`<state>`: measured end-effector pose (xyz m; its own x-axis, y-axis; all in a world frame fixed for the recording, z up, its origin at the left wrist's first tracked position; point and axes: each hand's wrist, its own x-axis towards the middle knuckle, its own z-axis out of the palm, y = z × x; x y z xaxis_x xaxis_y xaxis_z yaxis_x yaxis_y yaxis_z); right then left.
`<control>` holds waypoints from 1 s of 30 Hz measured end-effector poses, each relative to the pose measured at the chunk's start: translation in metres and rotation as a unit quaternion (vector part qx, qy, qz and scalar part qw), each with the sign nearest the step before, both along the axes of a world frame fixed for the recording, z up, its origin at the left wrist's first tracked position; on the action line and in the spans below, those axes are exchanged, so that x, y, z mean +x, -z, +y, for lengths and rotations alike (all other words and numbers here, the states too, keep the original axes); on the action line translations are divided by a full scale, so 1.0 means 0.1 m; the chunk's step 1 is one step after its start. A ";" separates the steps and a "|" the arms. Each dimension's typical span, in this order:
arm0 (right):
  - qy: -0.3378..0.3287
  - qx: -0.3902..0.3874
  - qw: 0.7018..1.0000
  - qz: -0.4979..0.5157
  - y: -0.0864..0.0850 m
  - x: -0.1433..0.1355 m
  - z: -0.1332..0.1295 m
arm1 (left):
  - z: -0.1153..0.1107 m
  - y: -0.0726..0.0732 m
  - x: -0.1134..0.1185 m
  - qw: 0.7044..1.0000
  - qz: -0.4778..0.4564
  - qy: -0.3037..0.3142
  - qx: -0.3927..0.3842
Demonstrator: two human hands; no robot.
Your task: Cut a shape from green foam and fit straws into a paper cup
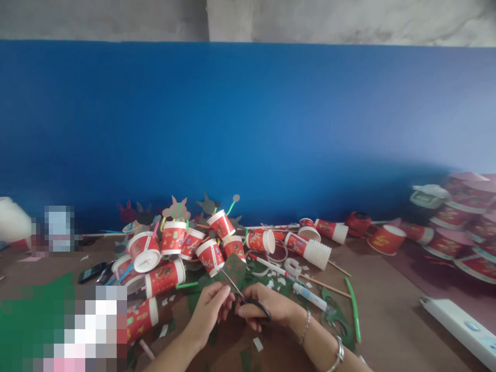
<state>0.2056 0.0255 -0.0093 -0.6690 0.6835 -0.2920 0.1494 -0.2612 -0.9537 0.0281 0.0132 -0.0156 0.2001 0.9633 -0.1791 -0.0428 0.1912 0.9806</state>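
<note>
My right hand (261, 305) is closed round the black-handled scissors (232, 283), whose metal blades point up and left. Beside it, my left hand (211, 310) is closed, thumb against the fingers; what lies in the pinch is too small to make out. Just past the blades is a dark green paper piece (235, 268). A red paper cup (210, 257) with a white rim lies tilted beyond my left hand. Dark green paper scraps (256, 268) and small white bits (281, 281) are scattered about both hands.
Decorated red cups (173, 237) are heaped at the back left; a nested cup stack (310, 250) lies right of centre. A glue tube (310, 297), tape roll (292, 267) and green pipe cleaner (353, 310) lie to the right. A white power strip (461, 328) sits far right.
</note>
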 end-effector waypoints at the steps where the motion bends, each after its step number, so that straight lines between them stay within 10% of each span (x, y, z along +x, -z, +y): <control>1: 0.000 0.001 1.000 0.001 0.00 0.00 0.00 | 0.00 0.00 0.00 1.000 0.001 0.001 0.001; 30: -0.004 0.015 1.000 0.013 0.04 0.02 0.01 | 0.02 0.02 -0.01 1.000 -0.016 0.009 -0.018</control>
<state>0.2081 0.0265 -0.0128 -0.6812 0.6869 -0.2533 0.1254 -0.2314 -0.9647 0.0271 0.0152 -0.0179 0.2238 0.9525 -0.2067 -0.0710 0.2274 0.9712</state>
